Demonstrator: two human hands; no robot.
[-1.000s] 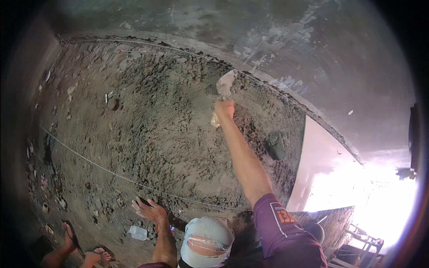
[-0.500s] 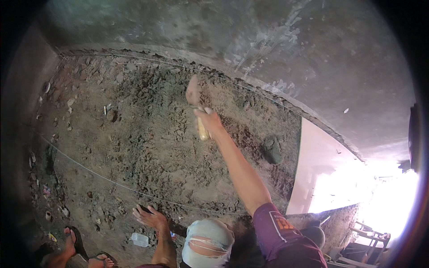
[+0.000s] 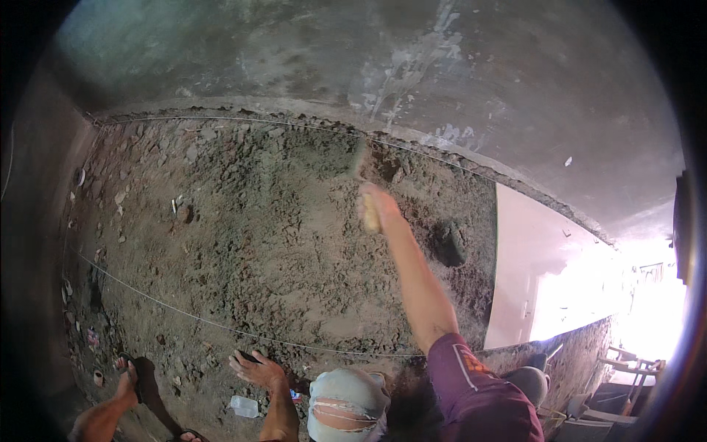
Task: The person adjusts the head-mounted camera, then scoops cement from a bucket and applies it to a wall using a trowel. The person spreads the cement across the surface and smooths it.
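My right hand [image 3: 377, 206] is closed round the yellowish handle of a trowel [image 3: 361, 156]. Its blade is smeared by motion and lies at the damp, crumbly mortar bed [image 3: 294, 221] beside a hollow near the far wall. To the lower left, my left hand [image 3: 258, 370] is low over the dirt next to the near string, with fingers apart. A dark patch shows between its thumb and fingers; I cannot tell what it is. My knee [image 3: 342, 405], in torn pale trousers, is between my arms.
Strings run along the far [image 3: 309, 127] and near [image 3: 177, 309] sides of the bed. A large pale slab [image 3: 526, 258] lies at right, below the grey wall [image 3: 294, 59]. Near my left hand lies a clear plastic piece [image 3: 244, 407]. Another person's foot [image 3: 128, 383] is at lower left.
My right hand has carried the trowel to the right along the far side of the bed, where a hollow now shows. The view has shifted slightly. The foot at lower left has moved.
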